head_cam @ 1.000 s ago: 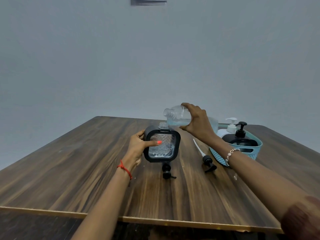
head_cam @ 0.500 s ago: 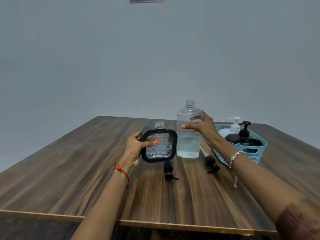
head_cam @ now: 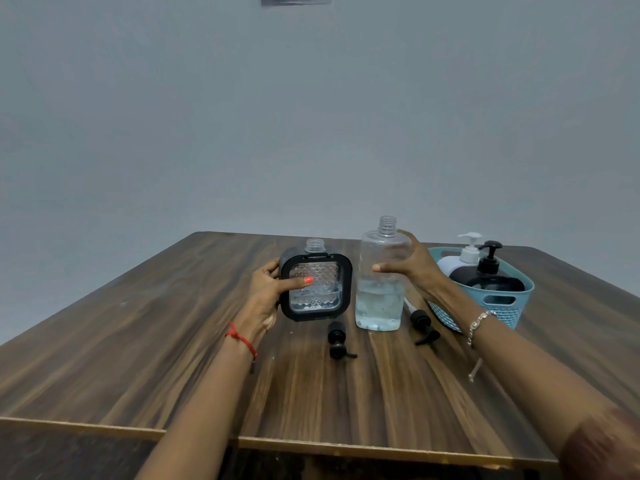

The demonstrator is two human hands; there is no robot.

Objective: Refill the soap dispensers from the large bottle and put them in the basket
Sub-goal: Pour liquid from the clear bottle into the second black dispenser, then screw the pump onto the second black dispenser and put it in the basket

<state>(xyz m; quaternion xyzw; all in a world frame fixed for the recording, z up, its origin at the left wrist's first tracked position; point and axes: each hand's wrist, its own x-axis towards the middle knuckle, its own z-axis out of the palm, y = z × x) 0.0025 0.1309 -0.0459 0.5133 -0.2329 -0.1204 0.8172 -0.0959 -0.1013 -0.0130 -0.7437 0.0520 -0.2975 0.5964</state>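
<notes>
My left hand (head_cam: 266,292) grips the left side of a square black-framed clear dispenser (head_cam: 316,285), thumb across its front; it stands upright with its neck uncapped and a little liquid at the bottom. My right hand (head_cam: 414,268) wraps loosely around the right side of the large clear bottle (head_cam: 379,299), which stands upright on the table, uncapped and about a third full. A black pump head (head_cam: 337,341) lies in front of the dispenser. A second black pump with a white tube (head_cam: 422,323) lies right of the bottle.
A teal basket (head_cam: 504,301) at the right holds a white pump dispenser (head_cam: 464,258) and a black pump dispenser (head_cam: 490,275). The wooden table (head_cam: 173,341) ends at a near edge below my forearms. A grey wall stands behind.
The large bottle went from tilted over the dispenser's neck to standing upright on the table beside it. My right thumb has slid a little rightward on it. My left hand kept hold of the dispenser.
</notes>
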